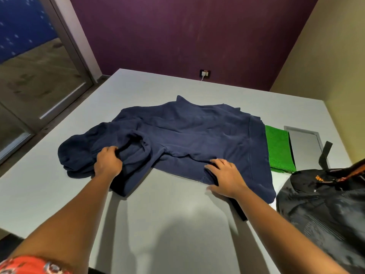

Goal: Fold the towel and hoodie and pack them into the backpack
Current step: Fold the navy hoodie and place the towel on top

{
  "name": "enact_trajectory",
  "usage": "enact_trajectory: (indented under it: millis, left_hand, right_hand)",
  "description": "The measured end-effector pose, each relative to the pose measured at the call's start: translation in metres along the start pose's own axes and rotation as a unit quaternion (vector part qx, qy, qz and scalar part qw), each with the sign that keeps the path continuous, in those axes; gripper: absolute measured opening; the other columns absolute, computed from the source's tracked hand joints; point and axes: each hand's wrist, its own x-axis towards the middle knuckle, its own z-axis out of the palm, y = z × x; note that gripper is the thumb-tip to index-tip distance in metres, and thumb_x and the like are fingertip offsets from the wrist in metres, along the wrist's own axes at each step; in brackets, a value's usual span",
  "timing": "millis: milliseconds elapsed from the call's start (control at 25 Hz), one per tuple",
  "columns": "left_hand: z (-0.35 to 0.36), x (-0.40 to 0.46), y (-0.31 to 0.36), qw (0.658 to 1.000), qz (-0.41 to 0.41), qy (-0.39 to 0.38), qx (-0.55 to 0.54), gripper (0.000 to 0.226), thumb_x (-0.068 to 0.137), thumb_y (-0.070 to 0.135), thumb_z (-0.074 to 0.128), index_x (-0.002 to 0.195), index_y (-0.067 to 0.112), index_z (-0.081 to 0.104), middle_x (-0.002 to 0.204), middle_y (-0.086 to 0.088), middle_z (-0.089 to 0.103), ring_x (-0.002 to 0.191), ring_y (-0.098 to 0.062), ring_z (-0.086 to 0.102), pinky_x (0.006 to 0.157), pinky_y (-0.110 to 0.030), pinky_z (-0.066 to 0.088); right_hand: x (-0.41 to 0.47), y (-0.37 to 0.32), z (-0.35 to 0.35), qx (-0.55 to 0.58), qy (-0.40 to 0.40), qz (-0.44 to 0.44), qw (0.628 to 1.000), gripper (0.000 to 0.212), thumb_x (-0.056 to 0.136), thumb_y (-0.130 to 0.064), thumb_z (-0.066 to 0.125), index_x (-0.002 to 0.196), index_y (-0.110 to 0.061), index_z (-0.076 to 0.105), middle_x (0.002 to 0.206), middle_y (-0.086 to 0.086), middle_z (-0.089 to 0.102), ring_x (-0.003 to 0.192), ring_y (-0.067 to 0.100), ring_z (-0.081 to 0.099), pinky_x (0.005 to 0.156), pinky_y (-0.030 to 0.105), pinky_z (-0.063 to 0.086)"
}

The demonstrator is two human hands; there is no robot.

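Head view: navy hoodie (pixel 189 135) spread across the middle of the grey table (pixel 49 184). Left hand (pixel 107 161) grips a bunch of cloth near the hood, fingers curled into it. Right hand (pixel 225 177) lies flat on the near hem, fingers spread. Folded green towel (pixel 278 149) just right of the hoodie. Black backpack (pixel 324 206) at the table's right edge.
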Motion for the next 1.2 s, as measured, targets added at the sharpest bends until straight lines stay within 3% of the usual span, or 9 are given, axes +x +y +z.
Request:
enact_trajectory:
  millis: [40,120,240,320,400,480,600,840,1200]
  left_hand:
    - [0.002,0.0,-0.006,0.998,0.008,-0.02,0.06,0.046,0.089,0.003,0.046,0.135,0.009,0.043,0.143,-0.013,0.037,0.129,-0.036,0.037,0.1,-0.049,0.039]
    - [0.005,0.002,-0.015,0.991,0.026,-0.022,0.13,0.061,0.085,0.005,0.054,0.141,0.009,0.03,0.148,-0.013,0.024,0.132,-0.035,0.031,0.102,-0.051,0.036]
    - [0.009,0.005,-0.023,0.971,0.047,0.036,0.23,0.071,0.086,0.007,0.056,0.146,0.014,0.018,0.152,-0.014,0.013,0.133,-0.033,0.026,0.1,-0.049,0.033]
    - [0.01,0.01,-0.029,0.955,0.07,0.056,0.282,0.074,0.09,0.011,0.052,0.149,0.016,0.008,0.156,-0.011,0.007,0.136,-0.031,0.021,0.102,-0.046,0.031]
    - [0.011,0.019,-0.037,0.951,0.091,0.054,0.289,0.076,0.092,0.01,0.05,0.15,0.015,0.002,0.158,-0.009,0.002,0.143,-0.031,0.009,0.11,-0.048,0.024]
    - [0.012,0.028,-0.046,0.962,0.107,0.021,0.251,0.076,0.093,0.004,0.046,0.15,0.018,-0.003,0.159,-0.006,0.002,0.146,-0.027,0.002,0.114,-0.049,0.018]
    - [0.012,0.036,-0.06,0.976,0.091,-0.071,0.186,0.09,0.091,-0.004,0.047,0.148,0.029,-0.014,0.159,0.0,0.001,0.147,-0.02,0.005,0.111,-0.047,0.03]
    - [0.01,0.036,-0.093,0.977,0.027,-0.117,0.178,0.064,0.097,0.015,0.032,0.151,0.018,-0.003,0.158,-0.006,0.011,0.145,-0.021,0.014,0.113,-0.044,0.029]
    - [-0.007,0.018,-0.15,0.973,-0.01,-0.147,0.181,0.065,0.095,0.011,0.034,0.151,0.013,-0.001,0.159,-0.009,0.006,0.147,-0.021,0.008,0.118,-0.04,0.017]
  right_hand:
    - [-0.001,0.003,0.008,-0.024,-0.061,0.04,0.997,0.088,0.076,-0.054,0.065,0.147,-0.025,0.023,0.156,0.003,0.015,0.143,0.03,0.017,0.112,0.051,0.018]
    - [-0.001,0.008,0.017,-0.03,-0.099,0.092,0.99,0.098,0.079,-0.056,0.061,0.149,-0.034,-0.003,0.158,-0.005,-0.013,0.146,0.027,0.002,0.113,0.058,0.011]
    - [0.003,0.009,0.018,0.007,-0.057,0.116,0.992,0.091,0.089,-0.038,0.058,0.148,-0.034,-0.011,0.155,-0.002,-0.026,0.143,0.024,0.017,0.112,0.056,0.019]
    - [0.008,0.009,0.021,0.032,-0.048,0.134,0.989,0.087,0.091,-0.029,0.054,0.149,-0.028,-0.011,0.155,0.0,-0.026,0.142,0.022,0.02,0.113,0.054,0.02]
    - [0.012,0.01,0.023,0.031,-0.09,0.133,0.987,0.079,0.095,-0.024,0.046,0.149,-0.025,-0.012,0.157,-0.001,-0.02,0.147,0.021,0.005,0.115,0.055,0.015]
    - [0.016,0.012,0.025,0.024,-0.126,0.127,0.984,0.074,0.096,-0.02,0.041,0.148,-0.029,-0.011,0.157,-0.002,-0.018,0.147,0.022,-0.004,0.115,0.056,0.012]
    - [0.021,0.013,0.024,0.005,-0.156,0.118,0.981,0.073,0.096,-0.01,0.037,0.148,-0.034,-0.009,0.157,-0.001,-0.02,0.147,0.023,-0.01,0.115,0.056,0.01]
    - [0.019,0.008,0.018,-0.012,-0.175,0.089,0.98,0.082,0.091,0.0,0.04,0.148,-0.036,-0.008,0.157,-0.003,-0.02,0.146,0.023,-0.011,0.115,0.057,0.011]
    - [0.0,-0.009,0.015,-0.017,-0.187,0.033,0.982,0.088,0.087,0.003,0.044,0.148,-0.04,-0.003,0.157,-0.008,-0.017,0.147,0.019,-0.009,0.115,0.053,0.012]
